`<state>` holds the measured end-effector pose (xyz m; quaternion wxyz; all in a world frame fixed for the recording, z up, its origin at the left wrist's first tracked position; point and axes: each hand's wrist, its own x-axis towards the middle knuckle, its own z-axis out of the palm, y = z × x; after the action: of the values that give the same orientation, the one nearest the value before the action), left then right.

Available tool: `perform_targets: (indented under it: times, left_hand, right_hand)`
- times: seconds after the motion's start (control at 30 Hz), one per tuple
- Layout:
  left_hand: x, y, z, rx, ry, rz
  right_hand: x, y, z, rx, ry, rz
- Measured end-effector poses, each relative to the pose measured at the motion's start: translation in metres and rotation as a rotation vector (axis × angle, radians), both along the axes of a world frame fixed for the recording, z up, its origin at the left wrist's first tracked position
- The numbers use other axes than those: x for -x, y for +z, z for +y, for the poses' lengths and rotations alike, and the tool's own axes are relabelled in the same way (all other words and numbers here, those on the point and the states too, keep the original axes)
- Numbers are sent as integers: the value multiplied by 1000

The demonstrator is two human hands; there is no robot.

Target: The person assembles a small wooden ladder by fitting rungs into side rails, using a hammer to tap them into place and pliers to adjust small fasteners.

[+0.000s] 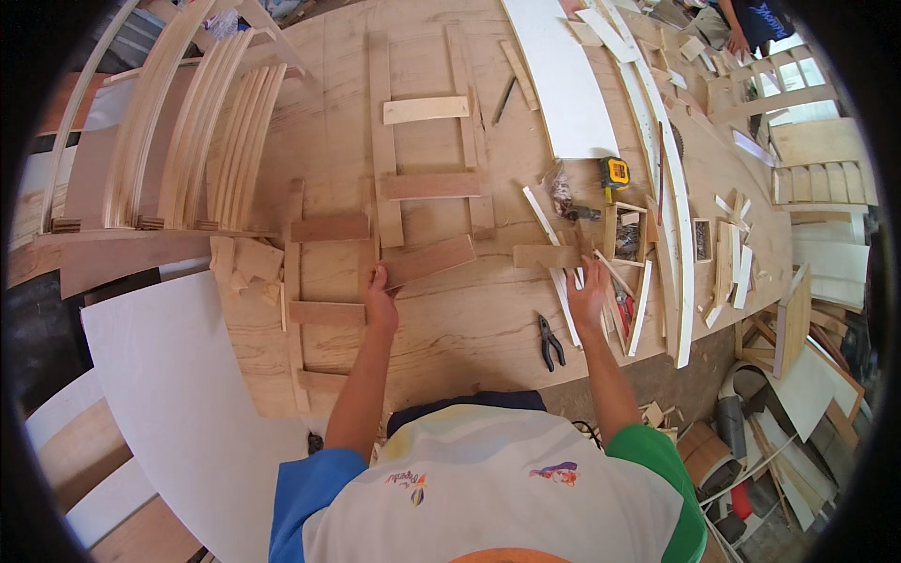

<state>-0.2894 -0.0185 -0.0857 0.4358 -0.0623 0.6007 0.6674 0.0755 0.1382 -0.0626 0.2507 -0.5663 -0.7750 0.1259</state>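
Observation:
My left hand [380, 296] is closed on one end of a reddish-brown wooden slat [432, 260], which slants up to the right above the table. At the right, my right hand [589, 293] has its fingers around the lower end of what looks like a hammer [583, 214], its dark head pointing away from me. Beside those fingers lies a short wooden strip [540, 256]. Left of my left hand is a ladder-like wooden frame [328, 228] with several crosspieces. Farther off lies a second frame [382, 141], its two rails joined by crosspieces.
Pliers [550, 342] lie near the table's front edge. A yellow tape measure [615, 173] sits by a white board [568, 84], close to a small wooden box [627, 235]. Curved wooden strips [188, 122] stand at the far left. Another person's hand [739, 42] shows at the far right.

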Motion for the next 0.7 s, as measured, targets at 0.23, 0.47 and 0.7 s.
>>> perform_targets:
  times: [0.23,0.47,0.7]
  left_hand:
    - [38,-18,22,-54,26,-18]
    - [53,-10,54,273,-452,426]
    - [54,-15,58,399,-589,654]
  right_hand:
    - [124,-18,22,206,215,147]
    - [190,-57,45,419,198,-86]
    - [206,-54,45,487,100,-229]
